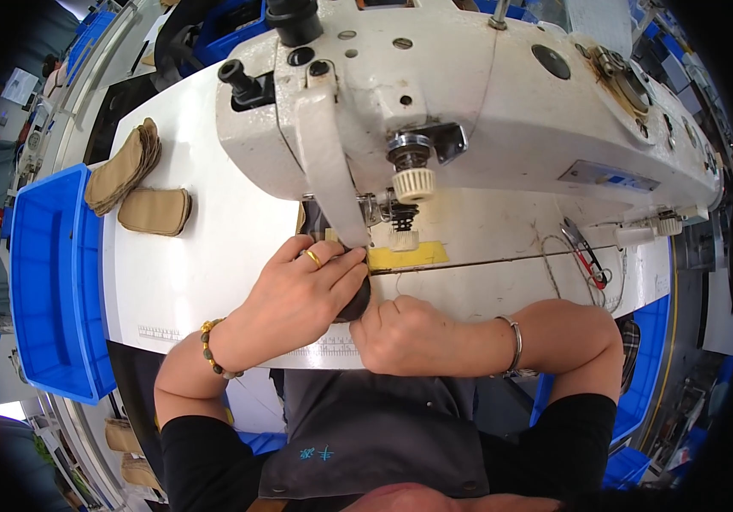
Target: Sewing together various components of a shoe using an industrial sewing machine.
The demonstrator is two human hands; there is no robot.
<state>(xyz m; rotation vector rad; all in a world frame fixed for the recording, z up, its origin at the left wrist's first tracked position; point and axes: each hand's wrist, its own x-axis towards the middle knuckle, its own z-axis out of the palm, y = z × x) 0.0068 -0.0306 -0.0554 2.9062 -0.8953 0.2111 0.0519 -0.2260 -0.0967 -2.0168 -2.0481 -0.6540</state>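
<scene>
at the centre of the frame, a dark piece (354,300) lies on the white tabletop (187,277), under the head of the sewing machine (503,102). the left hand (319,286) spreads over it, fingers long and close together, seeming to press down; whether the thumb pinches beneath, i cannot tell. the right hand (400,333) is curled into a loose fist at the piece's lower right edge; its fingertips are tucked away, so i cannot tell whether they grip.

the main risk, i judge, is to the left fingers: their tips sit right by the lower end of the white curved bar (329,162), and the needle itself cannot be made out. a small slip forward with the machine running could put a fingertip under it. uneven pressure between the hands could also swing the piece and make a seam wander or pucker.

at the right of the frame, the red-handled snips (590,256) lie beside loose cord (548,247); a sweep of the right forearm could drag either. at the upper left, the brown padded pieces (127,166) lean in an untidy stack near the blue bin (93,299), and a knock could topple them in.
</scene>
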